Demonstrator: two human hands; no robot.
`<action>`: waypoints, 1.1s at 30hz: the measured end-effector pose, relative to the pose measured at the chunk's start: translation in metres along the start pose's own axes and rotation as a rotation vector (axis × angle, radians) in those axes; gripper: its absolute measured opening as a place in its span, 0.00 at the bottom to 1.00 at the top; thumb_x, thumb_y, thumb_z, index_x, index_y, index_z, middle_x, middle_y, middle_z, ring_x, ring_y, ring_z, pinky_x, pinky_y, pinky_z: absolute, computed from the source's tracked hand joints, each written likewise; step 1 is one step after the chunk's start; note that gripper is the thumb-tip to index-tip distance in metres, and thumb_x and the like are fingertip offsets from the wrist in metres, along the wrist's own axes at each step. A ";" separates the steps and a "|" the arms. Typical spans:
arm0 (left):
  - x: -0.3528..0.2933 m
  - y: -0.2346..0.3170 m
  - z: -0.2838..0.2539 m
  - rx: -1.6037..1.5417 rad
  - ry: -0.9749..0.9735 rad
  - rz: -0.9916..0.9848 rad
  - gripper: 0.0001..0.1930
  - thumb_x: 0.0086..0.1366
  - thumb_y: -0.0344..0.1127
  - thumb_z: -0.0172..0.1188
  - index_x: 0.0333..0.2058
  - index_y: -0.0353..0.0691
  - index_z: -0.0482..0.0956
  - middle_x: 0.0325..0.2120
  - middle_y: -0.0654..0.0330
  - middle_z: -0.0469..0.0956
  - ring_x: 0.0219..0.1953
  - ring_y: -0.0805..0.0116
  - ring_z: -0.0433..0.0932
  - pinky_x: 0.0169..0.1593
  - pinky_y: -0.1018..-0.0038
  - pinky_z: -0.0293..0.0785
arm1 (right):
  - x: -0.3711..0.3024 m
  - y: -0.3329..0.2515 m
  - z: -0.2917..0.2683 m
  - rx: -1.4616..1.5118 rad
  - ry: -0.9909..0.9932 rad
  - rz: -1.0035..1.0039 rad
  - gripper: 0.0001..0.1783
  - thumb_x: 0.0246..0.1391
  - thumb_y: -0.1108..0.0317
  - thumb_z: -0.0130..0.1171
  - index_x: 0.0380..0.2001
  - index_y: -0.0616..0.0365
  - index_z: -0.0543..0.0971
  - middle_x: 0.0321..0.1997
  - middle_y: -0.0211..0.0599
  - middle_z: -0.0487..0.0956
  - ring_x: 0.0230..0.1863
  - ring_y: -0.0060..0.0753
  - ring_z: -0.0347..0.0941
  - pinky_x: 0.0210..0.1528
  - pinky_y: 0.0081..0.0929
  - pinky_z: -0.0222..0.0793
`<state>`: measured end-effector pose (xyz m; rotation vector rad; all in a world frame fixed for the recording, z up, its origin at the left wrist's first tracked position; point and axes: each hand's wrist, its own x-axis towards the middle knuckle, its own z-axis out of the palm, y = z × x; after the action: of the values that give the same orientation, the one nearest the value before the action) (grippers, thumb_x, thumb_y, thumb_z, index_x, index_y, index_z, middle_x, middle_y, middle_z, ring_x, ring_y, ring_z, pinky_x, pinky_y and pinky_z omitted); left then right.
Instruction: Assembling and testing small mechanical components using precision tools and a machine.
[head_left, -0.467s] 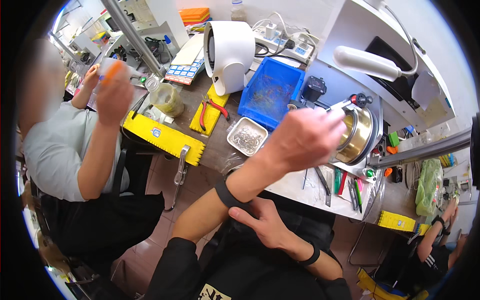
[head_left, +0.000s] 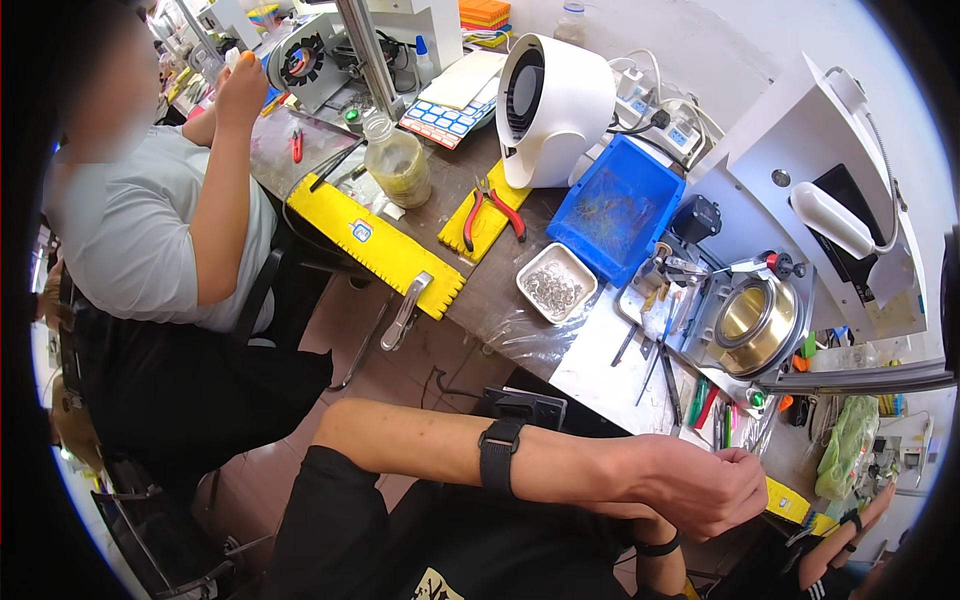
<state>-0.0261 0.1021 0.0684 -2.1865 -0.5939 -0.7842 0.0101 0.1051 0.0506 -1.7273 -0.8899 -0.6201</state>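
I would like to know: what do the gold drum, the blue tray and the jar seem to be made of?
Gold drum: probably metal, polished, with bright streaky reflections; solid brass or only coated, I cannot tell.
Blue tray: likely plastic, smooth and evenly coloured.
Jar: clear and shiny, with see-through walls; glass or plastic stays open.

Head camera, left unit of a side-by-side fisheye pair: looks from the wearer's head, forward and downward across the brown, flat-topped desk (head_left: 495, 295). Landmark: blue rectangular plastic tray (head_left: 598, 256), at middle range. The wearer's bare left forearm (head_left: 410, 445) lies closer to the lens, on the near side of the tray. Coverage reaches the plain white wall (head_left: 720, 40) behind the tray, a seated person in a pale grey shirt (head_left: 170, 235) to its left, and a crumpled translucent green bag (head_left: 850, 445) to its right.
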 end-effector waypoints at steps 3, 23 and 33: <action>-0.009 -0.011 0.003 -0.018 -0.010 0.024 0.10 0.56 0.36 0.56 0.22 0.35 0.78 0.25 0.62 0.71 0.23 0.72 0.65 0.27 0.72 0.56 | -0.002 -0.003 -0.007 -0.359 -0.151 -0.024 0.17 0.59 0.75 0.46 0.15 0.57 0.71 0.35 0.39 0.74 0.37 0.29 0.73 0.32 0.20 0.67; -0.018 -0.027 -0.032 -0.561 0.220 -0.452 0.10 0.50 0.38 0.60 0.25 0.35 0.79 0.27 0.58 0.75 0.21 0.72 0.72 0.21 0.76 0.66 | 0.028 0.082 0.020 0.648 -2.297 0.502 0.16 0.64 0.65 0.60 0.50 0.65 0.80 0.45 0.39 0.83 0.46 0.23 0.78 0.53 0.24 0.71; -0.073 -0.086 0.007 -1.120 -0.121 -1.109 0.04 0.59 0.27 0.68 0.32 0.37 0.83 0.34 0.63 0.79 0.24 0.82 0.71 0.26 0.85 0.66 | 0.017 0.038 0.038 1.351 -1.762 0.782 0.13 0.69 0.65 0.52 0.49 0.65 0.71 0.42 0.38 0.78 0.38 0.28 0.79 0.41 0.31 0.79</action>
<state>-0.1284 0.1488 0.0557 -2.7734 -1.8385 -1.8931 0.0499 0.1393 0.0300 -0.7376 -1.0611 1.9102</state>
